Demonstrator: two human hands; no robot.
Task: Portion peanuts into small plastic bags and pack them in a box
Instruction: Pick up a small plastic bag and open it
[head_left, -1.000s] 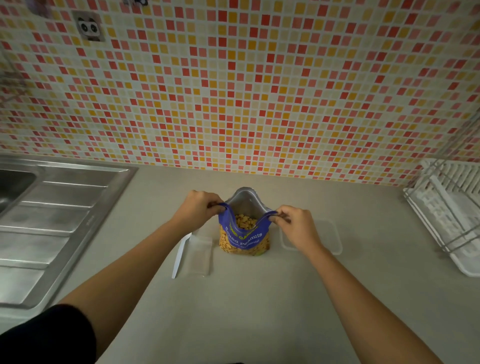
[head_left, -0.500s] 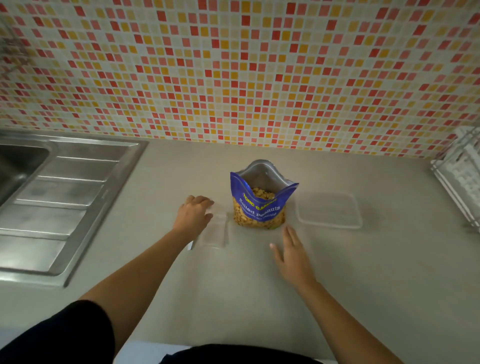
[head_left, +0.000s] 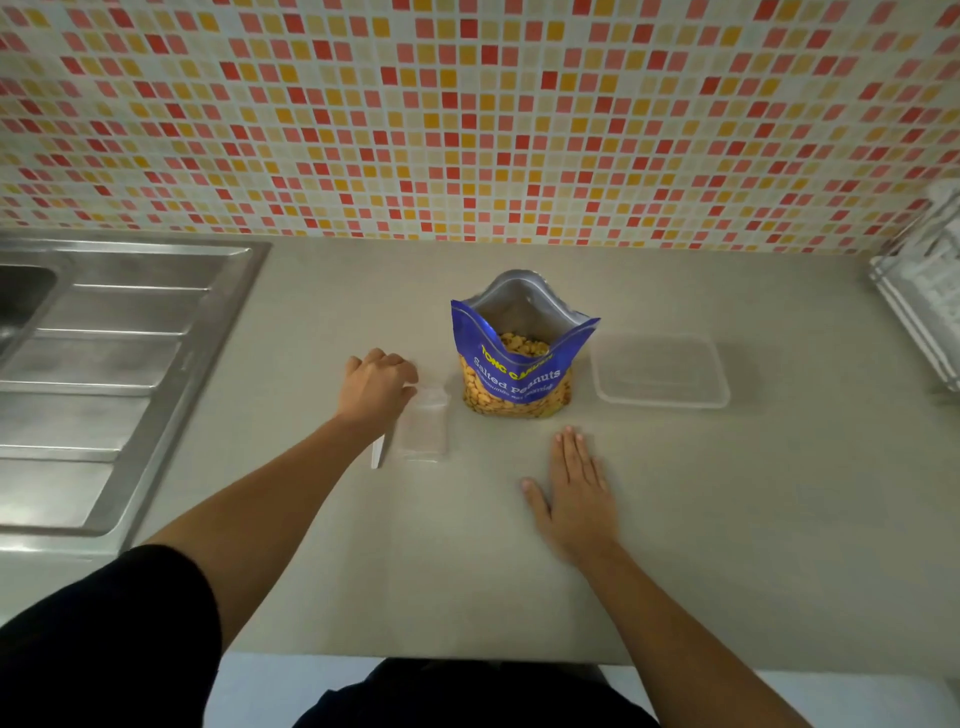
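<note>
Peanuts show through the gaping mouth of the blue salted-peanut pouch, which stands upright and unsupported near the middle of the countertop. In the view from a second earlier both hands pinch its top corners and spread them. Now neither hand touches it and the mouth holds its shape. The opening step therefore looks finished, and portioning can begin with no one steadying the pouch. Just left of the pouch, with a narrow gap between, lie the small plastic bags in a flat clear stack. A white utensil handle, probably a scoop, pokes out beside them from under the wrist. The left hand has moved from the pouch to the far end of that stack. It is knuckles up with its fingers curled down over the bags' top edge. The fingertips are hidden, so whether they hold a bag, hold the utensil or only rest there cannot be told. The right hand has dropped back toward the body. It lies flat on the countertop with straight fingers, holding nothing, a little in front of the pouch and clear of it. The clear plastic box sits empty just right of the pouch, so nothing is packed yet. A steel sink drainer lies far left and a dish rack far right.
</note>
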